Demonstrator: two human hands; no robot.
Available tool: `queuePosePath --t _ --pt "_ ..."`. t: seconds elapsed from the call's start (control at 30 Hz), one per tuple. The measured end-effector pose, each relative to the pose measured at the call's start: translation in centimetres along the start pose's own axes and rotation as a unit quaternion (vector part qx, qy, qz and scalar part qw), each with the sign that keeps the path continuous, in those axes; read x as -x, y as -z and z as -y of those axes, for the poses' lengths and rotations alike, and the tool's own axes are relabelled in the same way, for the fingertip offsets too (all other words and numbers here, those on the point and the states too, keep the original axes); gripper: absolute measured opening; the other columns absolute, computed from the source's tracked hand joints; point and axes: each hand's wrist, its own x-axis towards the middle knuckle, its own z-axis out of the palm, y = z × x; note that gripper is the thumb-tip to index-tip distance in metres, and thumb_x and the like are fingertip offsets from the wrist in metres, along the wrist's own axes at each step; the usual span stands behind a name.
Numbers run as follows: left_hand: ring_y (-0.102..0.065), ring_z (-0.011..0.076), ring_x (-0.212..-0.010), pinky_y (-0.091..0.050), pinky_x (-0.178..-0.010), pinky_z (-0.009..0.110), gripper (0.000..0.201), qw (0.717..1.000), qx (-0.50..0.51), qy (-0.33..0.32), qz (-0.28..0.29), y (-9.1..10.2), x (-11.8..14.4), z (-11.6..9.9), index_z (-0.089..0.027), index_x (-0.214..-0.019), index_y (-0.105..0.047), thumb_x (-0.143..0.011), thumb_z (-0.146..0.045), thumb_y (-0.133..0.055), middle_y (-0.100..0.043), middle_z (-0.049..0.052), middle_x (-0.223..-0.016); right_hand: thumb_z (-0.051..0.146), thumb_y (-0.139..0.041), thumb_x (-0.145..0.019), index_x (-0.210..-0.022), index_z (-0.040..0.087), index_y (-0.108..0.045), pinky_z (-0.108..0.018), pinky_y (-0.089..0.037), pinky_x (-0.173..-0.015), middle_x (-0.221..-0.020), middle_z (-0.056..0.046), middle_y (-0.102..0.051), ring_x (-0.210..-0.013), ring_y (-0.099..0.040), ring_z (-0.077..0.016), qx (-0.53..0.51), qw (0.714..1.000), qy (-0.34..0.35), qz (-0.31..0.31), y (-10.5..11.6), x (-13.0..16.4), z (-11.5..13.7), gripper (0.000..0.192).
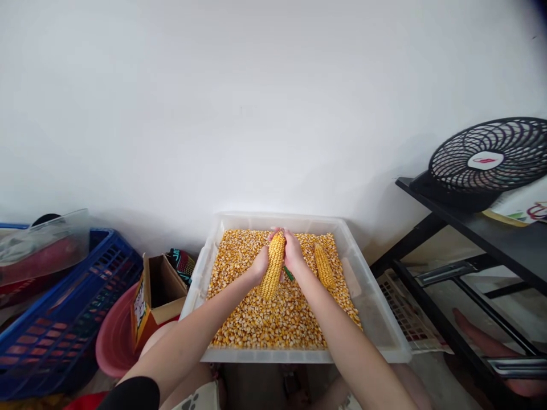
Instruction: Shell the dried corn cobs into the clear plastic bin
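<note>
Gripping one corn cob [273,265], left hand [259,266], right hand [293,253]; second cob [323,265] beside.

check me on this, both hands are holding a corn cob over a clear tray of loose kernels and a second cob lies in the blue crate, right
Not quite. The head view shows the second cob lying in the clear tray on the loose kernels, not in the blue crate. The rest holds: the left hand and right hand both hold a corn cob over the tray.

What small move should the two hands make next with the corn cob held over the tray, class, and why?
Probably a twist of the corn cob between the left hand and right hand: both hands grip it, rows of kernels remain on it, and it sits above the clear tray, where loose kernels already lie.
</note>
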Motion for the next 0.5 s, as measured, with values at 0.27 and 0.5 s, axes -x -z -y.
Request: queuePosePath --t 0.27,0.5 --pt "-0.052 0.0177 -0.038 -0.042 -0.041 0.03 0.048 1.0 -0.005 -0.011 -0.001 0.06 0.05 0.12 -0.015 -0.099 -0.058 -0.086 -0.045 -0.023 -0.06 0.005 -0.054 0.052 -0.052 -0.075 -0.09 0.021 -0.06 -0.03 -0.046 -0.062 -0.072 -0.001 -0.066 -0.068 -0.06 -0.0178 0.024 0.999 0.017 0.025 -0.21 0.32 0.48 0.035" --pt "-0.057 0.0197 -0.045 -0.046 -0.045 0.031 0.048 0.999 0.037 0.033 -0.003 0.18 0.18 0.16 -0.015 -0.094 -0.058 -0.084 -0.051 -0.028 -0.061 0.006 -0.055 0.052 -0.053 -0.074 -0.098 0.023 -0.06 -0.031 -0.047 -0.066 -0.076 0.0 -0.066 -0.072 -0.06 -0.0182 0.035 0.998 0.006 0.045 0.39 -0.02 0.22 0.039"
